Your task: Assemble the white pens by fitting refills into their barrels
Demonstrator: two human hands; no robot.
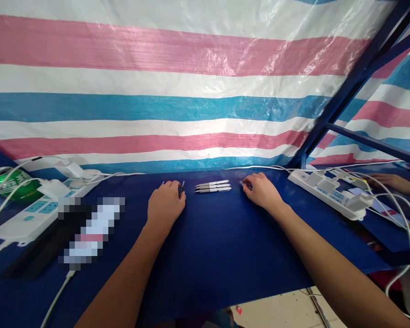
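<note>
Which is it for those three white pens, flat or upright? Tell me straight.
Flat: the three white pens lie side by side on the blue tabletop, between the left hand and the right hand.

Both arms bare, reaching forward from the lower corners of the head view and converging toward the centre. Left forearm (128, 278) angles up and to the right; right forearm (338, 269) angles up and to the left. Wrists nearly straight, held low. Left hand (166, 205): back of hand up, fingers (177, 189) curled forward and down. Right hand (262, 191): back of hand up, fingers turned inward, fingertips drawn together. Hands face each other, a gap between them, neither touching.
</note>
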